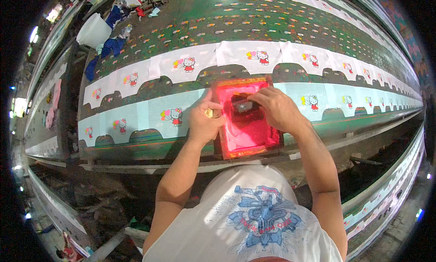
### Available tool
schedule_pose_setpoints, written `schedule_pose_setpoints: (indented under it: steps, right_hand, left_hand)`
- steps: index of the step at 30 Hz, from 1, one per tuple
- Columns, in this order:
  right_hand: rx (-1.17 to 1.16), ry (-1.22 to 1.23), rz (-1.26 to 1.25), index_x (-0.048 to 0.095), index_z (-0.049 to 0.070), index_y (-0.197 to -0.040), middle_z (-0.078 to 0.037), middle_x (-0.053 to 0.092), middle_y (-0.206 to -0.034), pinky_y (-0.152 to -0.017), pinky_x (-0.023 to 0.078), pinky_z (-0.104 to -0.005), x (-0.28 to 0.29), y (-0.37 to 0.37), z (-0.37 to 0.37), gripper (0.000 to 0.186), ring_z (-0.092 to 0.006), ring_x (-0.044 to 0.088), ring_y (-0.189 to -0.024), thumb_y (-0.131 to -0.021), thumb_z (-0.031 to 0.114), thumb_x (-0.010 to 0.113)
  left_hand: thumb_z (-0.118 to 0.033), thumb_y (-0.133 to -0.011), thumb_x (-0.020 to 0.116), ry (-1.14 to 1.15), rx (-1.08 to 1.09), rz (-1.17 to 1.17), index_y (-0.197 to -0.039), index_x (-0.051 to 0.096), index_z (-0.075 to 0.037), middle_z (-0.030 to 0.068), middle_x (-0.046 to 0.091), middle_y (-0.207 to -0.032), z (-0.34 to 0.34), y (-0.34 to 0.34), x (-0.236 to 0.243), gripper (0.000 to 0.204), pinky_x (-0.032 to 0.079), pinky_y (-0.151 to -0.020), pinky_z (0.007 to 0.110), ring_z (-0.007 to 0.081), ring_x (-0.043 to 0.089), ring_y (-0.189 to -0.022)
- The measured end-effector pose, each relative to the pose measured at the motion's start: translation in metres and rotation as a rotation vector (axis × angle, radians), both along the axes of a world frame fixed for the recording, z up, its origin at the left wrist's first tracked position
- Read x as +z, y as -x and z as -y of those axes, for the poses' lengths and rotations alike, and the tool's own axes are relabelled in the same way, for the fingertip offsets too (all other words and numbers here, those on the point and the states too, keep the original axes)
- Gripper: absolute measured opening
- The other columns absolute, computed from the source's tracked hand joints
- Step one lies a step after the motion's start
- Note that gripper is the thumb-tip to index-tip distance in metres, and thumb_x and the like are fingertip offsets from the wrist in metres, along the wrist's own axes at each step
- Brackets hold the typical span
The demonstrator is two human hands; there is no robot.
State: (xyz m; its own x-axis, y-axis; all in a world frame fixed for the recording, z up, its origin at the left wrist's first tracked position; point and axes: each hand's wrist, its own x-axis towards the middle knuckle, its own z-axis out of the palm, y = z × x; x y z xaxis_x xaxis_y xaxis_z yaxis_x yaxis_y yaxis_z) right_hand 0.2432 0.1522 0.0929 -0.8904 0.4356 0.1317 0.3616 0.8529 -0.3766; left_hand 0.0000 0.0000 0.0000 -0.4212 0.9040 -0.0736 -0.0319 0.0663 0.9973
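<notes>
A screen-printing frame [225,144] with a reddish wooden border lies on the pale blue fabric pieces [150,119], its mesh smeared with bright red-pink ink. My left hand [206,120] grips the frame's left side, and a small gold-coloured thing shows at its fingers. Inside the frame, toward the far end, sits a dark squeegee [244,108]. My right hand [276,108] is closed on the squeegee's right part, its fingertips hidden from above. Printed cartoon cats with balloons [172,116] show on the fabric to both sides of the frame.
Beyond lies a row of white-pink printed fabric pieces [204,57] on the long green, ink-spotted table [181,30]. A white bucket [94,30] and dark blue cloths [113,46] are at the far left. Other long tables with fabric stand left and behind.
</notes>
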Motion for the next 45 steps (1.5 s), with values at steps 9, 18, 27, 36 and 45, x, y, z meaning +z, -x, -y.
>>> schedule_pose_setpoints:
  steps: [9, 18, 27, 36, 45]
  right_hand:
    - [-0.093, -0.099, -0.054, 0.081, 0.011, -0.138, -0.013, 0.077, -0.129, -0.102, 0.058, -0.0504, -0.007, 0.004, 0.045, 0.058, -0.0375, 0.07, -0.113, -0.082, -0.001, 0.073]
    - [-0.09, -0.011, -0.081, 0.083, 0.013, -0.137, -0.012, 0.075, -0.132, -0.103, 0.058, -0.0507, -0.001, -0.027, 0.107, 0.057, -0.0357, 0.07, -0.119, -0.081, 0.001, 0.076]
    - [-0.103, 0.074, -0.432, 0.082, 0.009, -0.132, -0.011, 0.077, -0.133, -0.099, 0.058, -0.0529, -0.03, -0.091, 0.091, 0.053, -0.0354, 0.071, -0.122, -0.079, 0.005, 0.084]
    - [-0.243, 0.069, -0.543, 0.08, 0.004, -0.129, -0.018, 0.077, -0.133, -0.109, 0.059, -0.0549, -0.037, -0.23, 0.037, 0.056, -0.0428, 0.072, -0.126, -0.076, -0.014, 0.078]
    - [-0.135, 0.157, -0.585, 0.079, 0.004, -0.131, -0.018, 0.077, -0.133, -0.109, 0.061, -0.054, -0.05, -0.295, -0.006, 0.06, -0.0427, 0.072, -0.128, -0.075, -0.018, 0.074]
  left_hand:
    - [0.006, -0.08, 0.088, -0.016, -0.011, -0.214, -0.105, 0.079, -0.001, 0.0367, 0.039, -0.18, 0.001, 0.011, -0.015, 0.027, 0.054, -0.119, 0.039, 0.0328, 0.056, -0.159]
    - [0.003, -0.079, 0.089, -0.043, 0.008, -0.147, -0.104, 0.08, -0.002, 0.0377, 0.044, -0.178, 0.002, 0.01, -0.011, 0.026, 0.051, -0.124, 0.044, 0.039, 0.05, -0.165]
    - [0.006, -0.081, 0.088, -0.162, 0.003, -0.249, -0.101, 0.081, 0.0, 0.0374, 0.042, -0.179, -0.014, -0.023, 0.03, 0.023, 0.043, -0.131, 0.047, 0.0402, 0.045, -0.167]
    - [0.005, -0.08, 0.091, -0.224, -0.018, -0.189, -0.103, 0.08, -0.002, 0.0406, 0.04, -0.178, -0.101, -0.167, -0.001, 0.026, 0.037, -0.135, 0.05, 0.0434, 0.04, -0.17]
    - [0.015, -0.081, 0.085, -0.006, -0.023, 0.053, -0.103, 0.077, 0.002, 0.0338, 0.026, -0.187, -0.127, -0.206, -0.004, 0.027, 0.047, -0.128, 0.04, 0.0354, 0.037, -0.172]
